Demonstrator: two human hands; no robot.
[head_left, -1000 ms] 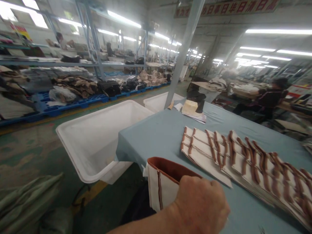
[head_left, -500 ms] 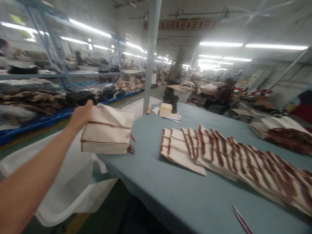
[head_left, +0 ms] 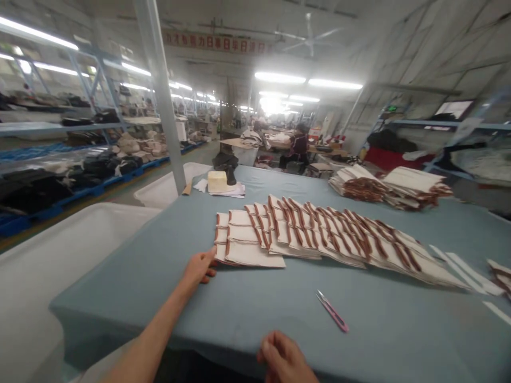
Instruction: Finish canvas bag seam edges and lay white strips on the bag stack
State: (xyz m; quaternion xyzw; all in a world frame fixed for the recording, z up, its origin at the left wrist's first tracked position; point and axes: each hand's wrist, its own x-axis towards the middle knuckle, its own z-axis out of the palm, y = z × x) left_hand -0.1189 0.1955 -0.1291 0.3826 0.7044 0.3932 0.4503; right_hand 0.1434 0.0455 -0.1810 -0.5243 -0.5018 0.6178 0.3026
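Touching at the left hand (head_left: 198, 268), right at its fingertips: the left end of a long, overlapping row of flat cream cloth pieces with reddish-brown bands (head_left: 319, 229). Laid with its long axis away to the right of that hand, slanting a little nearer the body toward the far end. Much nearer to the left hand than to the right hand (head_left: 285, 356), with only bare blue-grey cloth-covered table (head_left: 255, 298) between the latter and the row. Seen at the left hand: arm extended, some fingers bent, tips against the near left corner. Cannot tell whether pinching that corner or merely resting against it. Seen at the right hand: fingers loosely curled, low at the table's near edge, apart from the row; no held item visible, though too blurred to tell about a pinch.

As for looks: soft, thin and fairly flat at the left end, with narrow dark bands crossing the cream; packed closer and more raised farther right, edges staggered like shingles. Ahead and to the right of the right hand, well short of touching: slim metal thread snips with pink handles (head_left: 332, 311). Far ahead of the left hand, a pale yellow block (head_left: 216, 181). Left of that hand, beyond the table edge, a large white plastic tub (head_left: 80, 229).
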